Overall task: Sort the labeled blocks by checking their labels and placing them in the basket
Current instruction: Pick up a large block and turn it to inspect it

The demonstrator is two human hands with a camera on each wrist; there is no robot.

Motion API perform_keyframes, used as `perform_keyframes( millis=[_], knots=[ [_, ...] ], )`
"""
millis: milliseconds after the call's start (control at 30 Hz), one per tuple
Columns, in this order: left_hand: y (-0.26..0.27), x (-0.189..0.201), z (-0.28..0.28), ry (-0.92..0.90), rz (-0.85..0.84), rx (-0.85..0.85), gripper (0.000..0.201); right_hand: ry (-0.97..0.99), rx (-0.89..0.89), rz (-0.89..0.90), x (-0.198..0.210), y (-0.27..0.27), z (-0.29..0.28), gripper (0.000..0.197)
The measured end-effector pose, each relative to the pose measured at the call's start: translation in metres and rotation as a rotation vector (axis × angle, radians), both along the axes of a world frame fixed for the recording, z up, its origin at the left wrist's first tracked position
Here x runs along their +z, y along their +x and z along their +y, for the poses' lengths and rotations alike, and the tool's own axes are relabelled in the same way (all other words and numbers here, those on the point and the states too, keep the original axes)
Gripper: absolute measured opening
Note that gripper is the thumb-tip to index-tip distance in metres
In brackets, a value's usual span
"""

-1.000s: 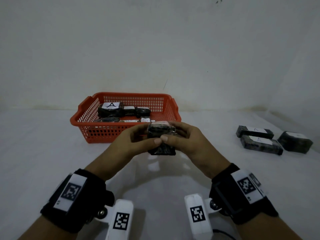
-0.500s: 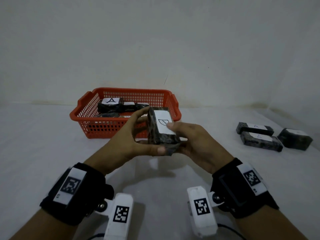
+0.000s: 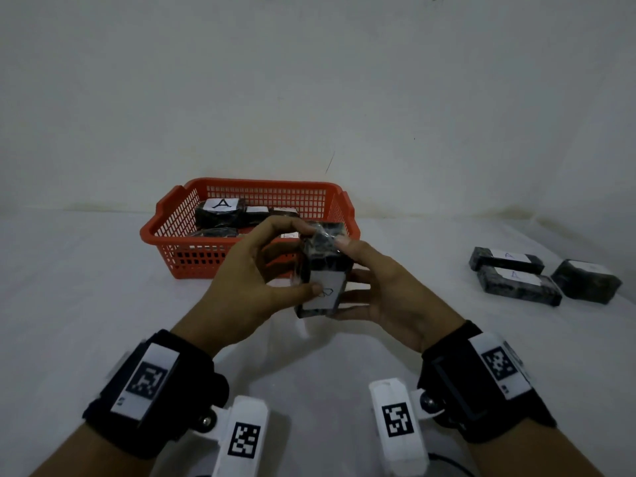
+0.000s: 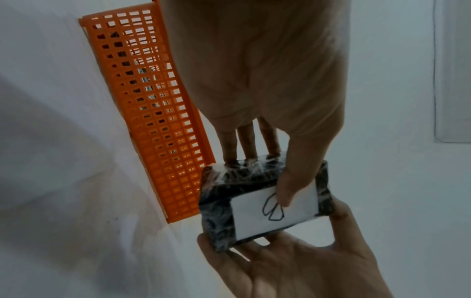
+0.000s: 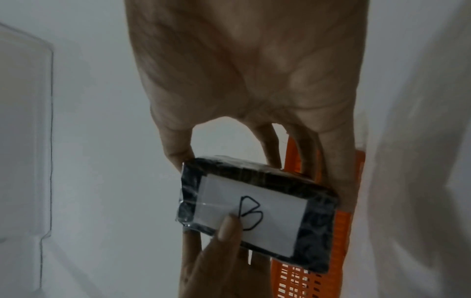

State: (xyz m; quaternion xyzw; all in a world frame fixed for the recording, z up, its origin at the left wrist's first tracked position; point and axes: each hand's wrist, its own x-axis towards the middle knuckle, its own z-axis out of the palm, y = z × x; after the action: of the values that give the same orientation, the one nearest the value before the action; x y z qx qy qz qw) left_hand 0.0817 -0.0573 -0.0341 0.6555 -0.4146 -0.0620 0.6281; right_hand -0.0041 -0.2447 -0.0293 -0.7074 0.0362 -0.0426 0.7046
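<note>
Right now both hands hold one dark wrapped block (image 3: 323, 270) in the air in front of the orange basket (image 3: 179, 249), above the white surface (image 3: 86, 287). The left hand (image 3: 247, 284) grasps it with its fingers over the far upper end and its thumb pressed onto the white label (image 3: 327, 292), partly covering the handwritten letter. The right hand (image 3: 389, 297) grasps it from the other side, index fingertip on the top end and the remaining fingers along the side and underneath. In the right wrist view the label (image 5: 252, 213) reads "B", drawn in black marker, with the left thumb tip just touching the letter's edge. The block is shiny with clear wrap and stands roughly on end, label turned toward the person.

Behind the hands, the basket has latticed walls and holds several similar dark blocks. One at the back left (image 3: 220, 213) shows a label marked "A"; at least two more lie beside it with white labels whose letters are too small to read, and another lies nearer the front wall, partly hidden by the left hand.

Off to the right, well apart from the basket, three more blocks (image 3: 537, 277) lie close together on the surface, labels up; two of them seem to carry an "A", the third is unreadable.
</note>
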Motion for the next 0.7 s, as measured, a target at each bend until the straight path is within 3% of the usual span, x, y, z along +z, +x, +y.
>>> perform_keyframes(
  millis=[100, 200, 233, 400, 467, 533, 600, 700],
  knots=[
    [0.000, -0.002, -0.001, 0.000, 0.023, -0.007, 0.085, -0.002, -0.024, -0.051, 0.001, 0.001, -0.003, 0.048],
    [-0.002, 0.001, -0.003, 0.120, 0.126, 0.033, 0.085, -0.022, -0.039, -0.118, 0.000, 0.002, -0.003, 0.044],
    [-0.003, 0.001, -0.004, 0.163, 0.167, 0.020, 0.082, -0.014, -0.043, -0.137, 0.000, 0.003, -0.003, 0.041],
    [-0.007, 0.000, -0.013, 0.114, 0.257, 0.047, 0.024, -0.022, -0.020, -0.144, -0.003, 0.005, -0.004, 0.038],
    [-0.007, -0.002, -0.014, 0.117, 0.268, 0.030, 0.022, -0.028, -0.032, -0.136, -0.002, 0.004, -0.003, 0.022],
    [-0.008, -0.002, -0.014, 0.150, 0.276, -0.009, 0.032, -0.030, -0.051, -0.141, -0.004, 0.004, -0.005, 0.016],
    [-0.010, -0.001, -0.014, 0.147, 0.266, -0.017, 0.038, -0.027, -0.043, -0.149, -0.003, 0.003, -0.005, 0.018],
    [-0.007, 0.000, -0.013, 0.120, 0.292, -0.018, 0.040, -0.030, 0.004, -0.140, -0.003, 0.003, -0.005, 0.046]
  ],
)
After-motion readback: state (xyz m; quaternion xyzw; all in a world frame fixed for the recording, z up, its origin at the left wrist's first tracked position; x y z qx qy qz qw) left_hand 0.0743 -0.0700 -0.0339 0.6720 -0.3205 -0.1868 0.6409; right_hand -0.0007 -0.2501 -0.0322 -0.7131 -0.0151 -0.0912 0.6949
